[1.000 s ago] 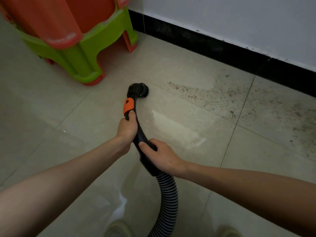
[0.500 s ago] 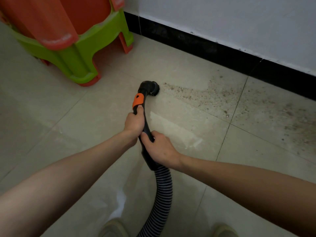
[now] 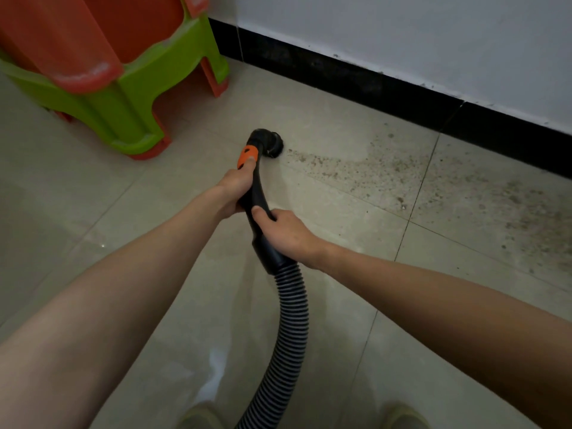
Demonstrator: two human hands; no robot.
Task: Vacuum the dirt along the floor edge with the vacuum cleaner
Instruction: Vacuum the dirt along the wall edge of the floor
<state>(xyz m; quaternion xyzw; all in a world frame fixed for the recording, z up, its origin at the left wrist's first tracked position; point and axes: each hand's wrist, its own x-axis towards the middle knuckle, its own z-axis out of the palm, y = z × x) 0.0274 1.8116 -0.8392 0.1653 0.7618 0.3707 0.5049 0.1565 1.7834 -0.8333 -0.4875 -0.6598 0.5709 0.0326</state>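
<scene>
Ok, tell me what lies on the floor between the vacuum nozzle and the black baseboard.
In the head view, a band of dirt specks spreads from the nozzle rightward across the tiles; closer to the baseboard the tile looks mostly bare.

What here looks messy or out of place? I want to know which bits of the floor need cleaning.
Dirt lies in a speckled band on the tiles along the black skirting, right of the vacuum nozzle.

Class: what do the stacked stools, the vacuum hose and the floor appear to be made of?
Stacked stools: likely moulded plastic, smooth, slightly glossy, scuffed edges. Vacuum hose: probably flexible ribbed plastic, with black and grey ridges. Floor: seemingly glazed ceramic tile, showing grout lines and reflections.
</scene>
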